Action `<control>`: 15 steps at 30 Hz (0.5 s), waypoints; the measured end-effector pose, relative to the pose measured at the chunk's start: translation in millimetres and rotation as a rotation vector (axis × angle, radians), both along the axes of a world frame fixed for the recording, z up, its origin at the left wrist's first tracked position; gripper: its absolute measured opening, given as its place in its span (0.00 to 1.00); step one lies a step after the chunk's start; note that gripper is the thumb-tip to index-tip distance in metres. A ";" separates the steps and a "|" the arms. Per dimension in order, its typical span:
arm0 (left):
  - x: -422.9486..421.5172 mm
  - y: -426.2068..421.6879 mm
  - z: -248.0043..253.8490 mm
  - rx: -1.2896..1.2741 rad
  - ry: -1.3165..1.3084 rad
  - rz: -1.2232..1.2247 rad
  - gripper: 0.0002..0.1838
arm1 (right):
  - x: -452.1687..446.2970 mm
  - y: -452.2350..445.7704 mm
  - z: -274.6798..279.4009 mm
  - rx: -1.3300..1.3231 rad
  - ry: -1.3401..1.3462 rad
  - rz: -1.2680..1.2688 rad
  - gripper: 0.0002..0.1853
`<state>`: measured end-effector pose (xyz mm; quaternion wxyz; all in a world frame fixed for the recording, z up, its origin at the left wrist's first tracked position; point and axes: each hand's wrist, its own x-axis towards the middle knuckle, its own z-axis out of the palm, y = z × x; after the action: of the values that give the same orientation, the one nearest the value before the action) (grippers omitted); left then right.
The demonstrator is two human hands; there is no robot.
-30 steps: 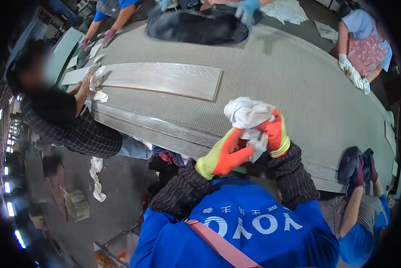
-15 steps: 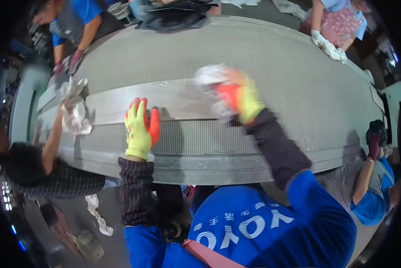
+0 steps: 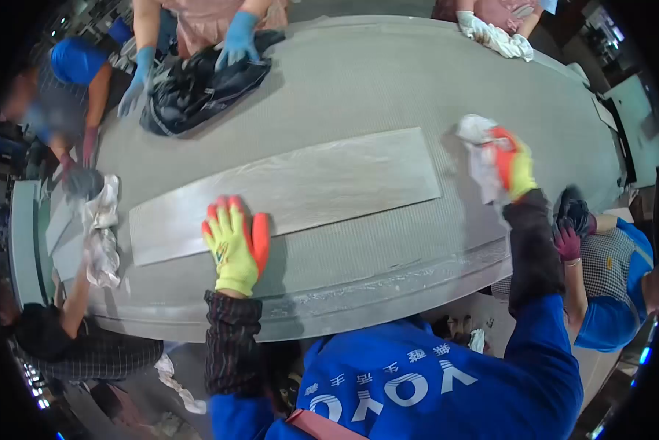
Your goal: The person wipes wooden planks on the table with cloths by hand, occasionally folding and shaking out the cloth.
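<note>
A long pale wood-grain plank [image 3: 329,180] lies on the ribbed grey surface [image 3: 359,81] in front of me. My left hand [image 3: 235,246], in a yellow glove with orange fingertips, rests on the plank's near edge with fingers spread. To the right of the plank's right end, my right hand [image 3: 511,163], in the same kind of glove, is closed on a white cloth [image 3: 479,147]. The cloth bunches above the fingers and hangs down on their left side. Slight blur covers the right hand.
Across the surface, a co-worker's blue-gloved hands are at a dark cloth bundle [image 3: 197,95]. At the left, another co-worker holds a white rag [image 3: 103,235] near smaller boards. Co-workers with cloths stand at the upper right and right. The raised near edge [image 3: 373,293] runs before me.
Since one second ago my hands have parted, the left onto the plank. My right hand has carried the cloth rightward past the plank's end. The view has shifted, and the dark bundle appears further left.
</note>
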<state>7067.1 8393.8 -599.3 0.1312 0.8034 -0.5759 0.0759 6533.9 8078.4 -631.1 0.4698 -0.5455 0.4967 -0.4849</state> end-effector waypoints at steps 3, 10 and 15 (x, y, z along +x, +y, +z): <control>12.0 23.2 6.1 0.016 0.133 -0.177 0.33 | 3.3 28.6 55.7 0.077 -0.121 0.038 0.14; 139.0 94.4 -8.1 -0.064 0.259 0.489 0.30 | 304.8 111.8 27.6 -0.510 0.822 0.221 0.17; 103.1 92.1 5.1 -0.075 0.308 0.258 0.31 | 465.0 195.8 55.9 -0.848 0.784 0.647 0.12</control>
<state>7170.2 8485.8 -594.2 0.2366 0.8672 -0.4381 -0.0102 6998.9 8274.2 -575.2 0.1207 -0.9409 0.2080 -0.2384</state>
